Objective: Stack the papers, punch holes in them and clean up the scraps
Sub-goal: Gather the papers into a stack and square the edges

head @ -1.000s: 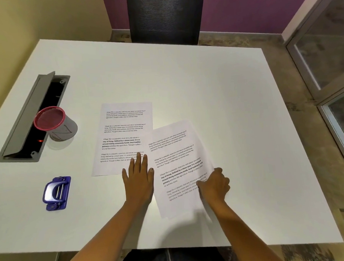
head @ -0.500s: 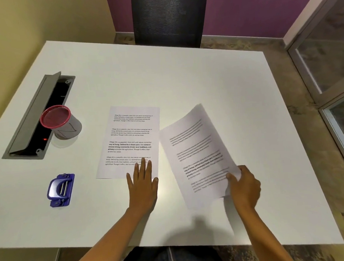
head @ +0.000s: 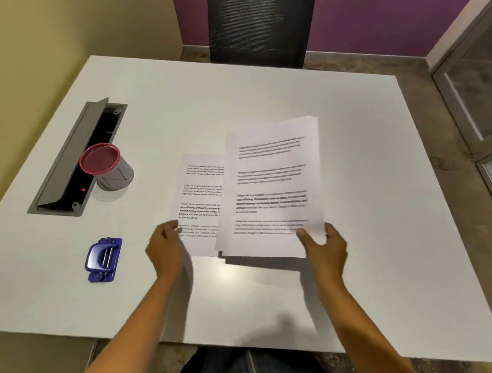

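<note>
A printed sheet [head: 199, 194] lies flat near the middle of the white table [head: 263, 100]. My right hand [head: 326, 246] pinches the lower right corner of a second printed sheet [head: 270, 185], which is lifted off the table, blurred, and overlaps the right half of the flat one. My left hand [head: 165, 247] is raised at the flat sheet's lower left corner, fingers curled loosely, holding nothing. A blue hole punch [head: 103, 259] sits on the table to the left of my left hand.
A grey mesh cup with a pink rim [head: 107, 168] stands at the left, beside an open grey cable tray [head: 72, 161] set into the tabletop. A black chair back [head: 259, 26] is at the far edge.
My right hand has carried the second sheet left, straightened it and lifted it over the flat sheet. My left hand has come up off the flat sheet and shifted to its left corner.
</note>
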A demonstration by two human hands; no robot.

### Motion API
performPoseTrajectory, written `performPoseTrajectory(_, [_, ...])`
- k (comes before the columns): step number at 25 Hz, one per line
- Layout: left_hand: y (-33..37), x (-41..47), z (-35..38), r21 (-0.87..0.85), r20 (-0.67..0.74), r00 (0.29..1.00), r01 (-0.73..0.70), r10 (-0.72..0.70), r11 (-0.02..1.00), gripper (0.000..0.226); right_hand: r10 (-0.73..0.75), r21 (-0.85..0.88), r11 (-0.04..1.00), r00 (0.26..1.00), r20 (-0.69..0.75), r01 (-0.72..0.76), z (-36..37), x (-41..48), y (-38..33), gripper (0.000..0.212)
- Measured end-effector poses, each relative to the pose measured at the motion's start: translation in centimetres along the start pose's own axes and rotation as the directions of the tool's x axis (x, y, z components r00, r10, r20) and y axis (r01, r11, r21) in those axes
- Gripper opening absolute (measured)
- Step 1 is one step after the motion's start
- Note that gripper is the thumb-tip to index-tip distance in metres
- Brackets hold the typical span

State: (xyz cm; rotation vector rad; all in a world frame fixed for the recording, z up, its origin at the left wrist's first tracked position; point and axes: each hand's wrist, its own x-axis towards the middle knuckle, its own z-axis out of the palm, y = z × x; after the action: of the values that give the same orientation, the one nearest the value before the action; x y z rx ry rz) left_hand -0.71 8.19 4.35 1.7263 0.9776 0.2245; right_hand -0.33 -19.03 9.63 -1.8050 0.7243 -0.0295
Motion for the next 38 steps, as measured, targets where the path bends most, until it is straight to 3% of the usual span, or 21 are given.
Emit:
performPoseTrajectory(4, [0.8,3.1,-1.2,-0.052,-0.053,0.996,0.065,-0.068,0.997,0.033,0.102,-0.046,0.994,0.992,0.08,-0.099,6.0,-0.7,0.8,0.018])
performPoseTrajectory(10, [0.5,3.1,0.8,0.272,0.03,0.993,-0.119,0.115,0.955,0.029,0.209,-0.155,0.97,0.967,0.146,-0.186,11.6,-0.7,1.6,0.02])
performPoseTrajectory(14, [-0.2,2.2,1.7,0.482,0.079,0.985,-0.17,0.151,0.859,0.043,0.213,-0.356,0.922,0.968,0.136,-0.153,12.6,-0.3,1.7,0.035])
performPoseTrajectory(17, [0.0,1.8,2.2,0.589,0.083,0.986,-0.166,0.146,0.791,0.052,0.192,-0.594,0.798,0.977,0.09,-0.102,13.1,-0.2,1.3,0.048])
performPoseTrajectory(21, [0.7,1.8,2.6,0.616,0.082,0.989,-0.148,0.124,0.774,0.053,0.183,-0.668,0.742,0.977,0.112,-0.062,14.1,-0.8,0.3,0.052])
performPoseTrajectory(27, [1.2,2.1,2.9,0.515,0.078,0.997,-0.028,-0.014,0.857,0.043,0.358,-0.643,0.735,0.929,0.096,-0.217,13.9,-0.7,-0.7,0.059])
performPoseTrajectory(35, [0.4,0.9,2.8,0.52,0.104,0.991,-0.129,0.088,0.844,0.047,0.398,-0.571,0.784,0.902,0.166,-0.241,12.5,-0.6,-0.3,0.036])
performPoseTrajectory(38, [0.4,0.5,2.8,0.535,0.107,0.989,-0.144,0.102,0.832,0.046,0.365,-0.601,0.766,0.924,0.116,-0.228,12.6,-1.4,-0.5,0.046])
